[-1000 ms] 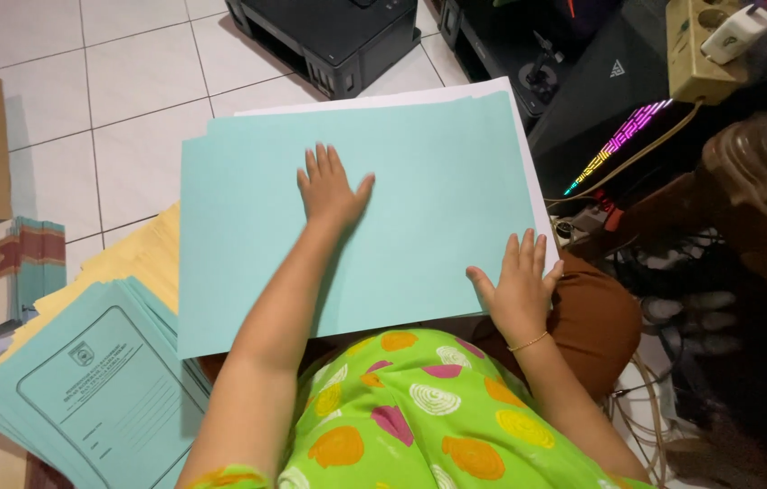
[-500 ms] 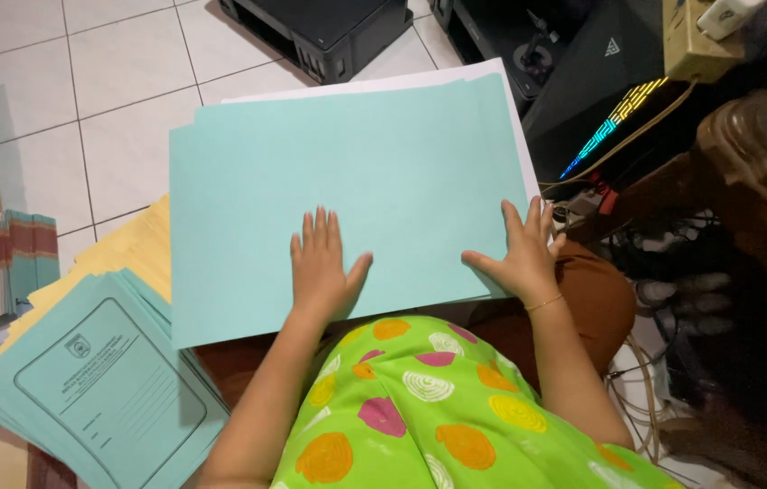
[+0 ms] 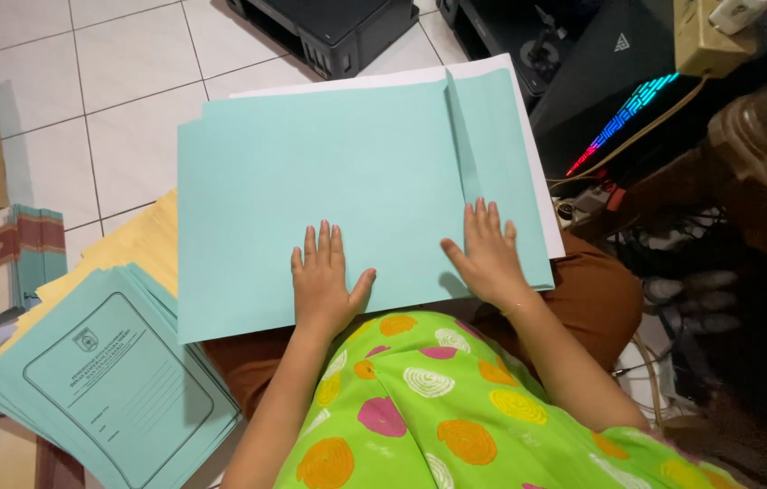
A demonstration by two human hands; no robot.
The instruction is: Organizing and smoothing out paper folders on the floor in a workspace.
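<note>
Pressing down flat, both hands rest on a large light blue-green folder (image 3: pixel 329 181) that lies across the person's lap, over brown trousers and just above a green top patterned with coloured circles. The left hand (image 3: pixel 327 281) lies palm down near the folder's lower edge, fingers (image 3: pixel 323 243) stretched out and slightly apart, thumb angled off to the side, gripping nothing. The right hand (image 3: pixel 486 256) lies flat near the folder's lower right corner, its fingers close together and pointing up the sheet, also clamped on nothing. Just above the right hand's fingertips a narrow folded strip (image 3: pixel 463 136) runs up the folder towards its top edge. A white sheet (image 3: pixel 542 195) shows from beneath the folder along its top and right sides.

To the left, on the tiled floor (image 3: pixel 121 72), a stack of printed blue-green folder covers (image 3: pixel 107 389) lies fanned out, with yellow sheets (image 3: pixel 143 244) under and beside it, touching the big folder's left edge. A black device (image 3: pixel 333 32) sits on the floor beyond the folder. Off to the right stands a dark computer case with a strip of coloured lights (image 3: pixel 623 118).
</note>
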